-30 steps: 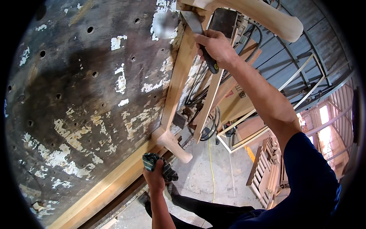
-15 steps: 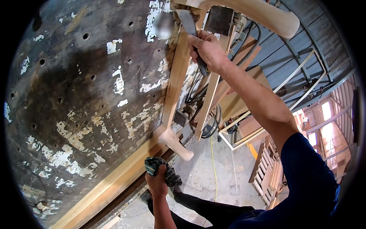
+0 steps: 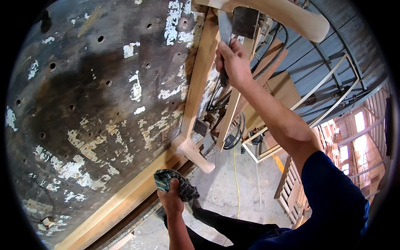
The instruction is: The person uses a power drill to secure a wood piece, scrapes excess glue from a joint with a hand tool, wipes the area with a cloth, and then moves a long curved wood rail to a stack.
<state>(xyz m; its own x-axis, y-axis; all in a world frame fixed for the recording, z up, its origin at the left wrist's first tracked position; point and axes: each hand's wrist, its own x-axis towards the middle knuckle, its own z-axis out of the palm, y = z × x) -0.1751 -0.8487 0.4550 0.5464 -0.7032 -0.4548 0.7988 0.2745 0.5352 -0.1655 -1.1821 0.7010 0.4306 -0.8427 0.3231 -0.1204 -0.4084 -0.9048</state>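
Note:
My right hand (image 3: 236, 64) is wrapped round the dark handle of a putty knife (image 3: 225, 26). Its broad metal blade points up, close to the upper end of a wooden upright (image 3: 203, 68). Lower down, my left hand (image 3: 171, 201) grips a bunched dark cloth (image 3: 188, 191) with pale stripes, thumb on top. The cloth is apart from the wooden rail (image 3: 125, 200) behind it. To the left spreads a large dark curved surface (image 3: 83, 96), dotted with holes and patches of flaking white.
A rounded wooden piece (image 3: 193, 155) juts out where upright and rail meet. A larger one (image 3: 287, 16) extends overhead. Cables (image 3: 239, 133), boards and a pale frame (image 3: 333, 79) stand to the right. A yellow cord (image 3: 237, 183) lies on the concrete floor (image 3: 221, 187).
The putty knife and my right hand have shifted right, and the blade has turned more upright. My left hand still holds the cloth, which has turned slightly. The whole view has shifted a little.

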